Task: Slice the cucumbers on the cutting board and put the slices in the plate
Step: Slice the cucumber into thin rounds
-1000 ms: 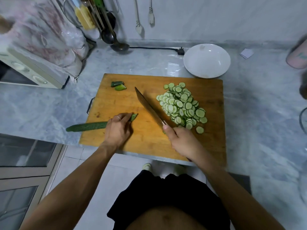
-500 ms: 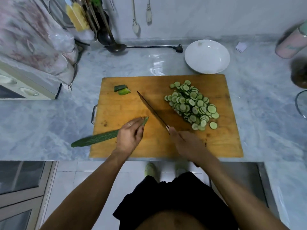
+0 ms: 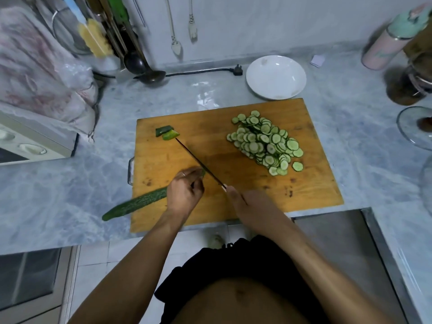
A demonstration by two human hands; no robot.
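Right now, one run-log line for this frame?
phase: slicing | left hand: holds cucumber | right hand: grips knife | slices: on cutting board | plate: empty

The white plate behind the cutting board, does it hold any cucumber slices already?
No, the white plate is bare; the cucumber slices lie piled on the cutting board.

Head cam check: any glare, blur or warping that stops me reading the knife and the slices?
Head view: knife seen edge-on, a thin dark line; slices sharp; glare only on the counter behind the cutting board; wide-angle bending at the edges; bottle top right smeared.
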